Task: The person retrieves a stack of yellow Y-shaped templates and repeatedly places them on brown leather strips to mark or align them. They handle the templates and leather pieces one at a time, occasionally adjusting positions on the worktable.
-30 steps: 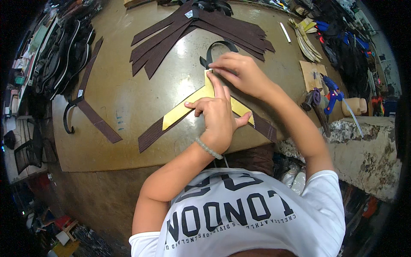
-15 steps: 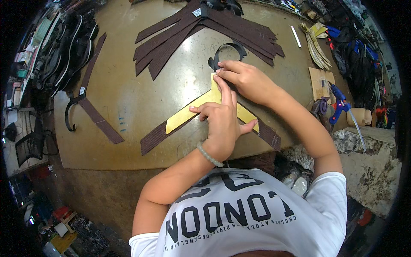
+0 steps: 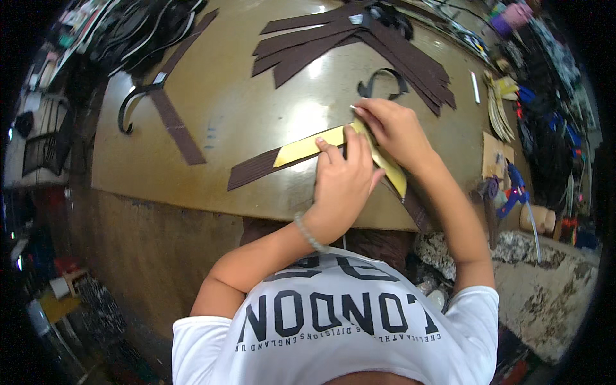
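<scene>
A yellow V-shaped template lies on top of a dark brown leather strip near the front edge of the brown worktable. My left hand presses down on the template close to its bend, fingers flat on it. My right hand is at the bend itself and pinches a thin marking tool; only the tool's pale tip shows beyond the fingertips. The right half of the template and strip runs under my right forearm.
A fan of dark brown strips lies at the back of the table, with a black curved piece in front of it. Another strip with a black hook end lies at the left. A blue tool and clutter fill the right side.
Both hands stay on the template at its bend. The right hand's fingertips have shifted slightly along the template's edge, and the view has drifted a little.
</scene>
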Motion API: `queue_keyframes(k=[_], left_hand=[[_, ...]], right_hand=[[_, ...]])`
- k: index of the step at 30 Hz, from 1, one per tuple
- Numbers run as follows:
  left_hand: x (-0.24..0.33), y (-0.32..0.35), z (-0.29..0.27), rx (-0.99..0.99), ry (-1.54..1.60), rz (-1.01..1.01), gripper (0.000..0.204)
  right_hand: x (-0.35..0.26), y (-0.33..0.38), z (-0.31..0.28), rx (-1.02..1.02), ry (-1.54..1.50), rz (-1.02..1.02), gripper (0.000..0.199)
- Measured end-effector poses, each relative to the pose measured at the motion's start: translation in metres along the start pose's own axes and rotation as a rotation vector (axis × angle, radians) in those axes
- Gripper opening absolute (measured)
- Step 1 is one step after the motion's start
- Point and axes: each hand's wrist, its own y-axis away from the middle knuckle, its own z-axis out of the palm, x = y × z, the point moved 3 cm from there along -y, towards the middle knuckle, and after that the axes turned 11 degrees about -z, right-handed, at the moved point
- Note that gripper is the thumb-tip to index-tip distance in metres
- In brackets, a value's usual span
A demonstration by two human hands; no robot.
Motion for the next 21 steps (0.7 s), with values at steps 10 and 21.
queue_keyframes(k=[10, 21], left_hand=[[-0.07, 0.035, 0.014, 0.102, 0.455, 0.011, 0.032], [-0.053, 0.064, 0.021, -0.081, 0.495, 0.05, 0.06]], right_hand=[[-0.002, -0.007, -0.004, -0.064, 0.007, 0.05, 0.012], [-0.102, -0.03, 0.068, -0.143, 0.032, -0.036, 0.02]])
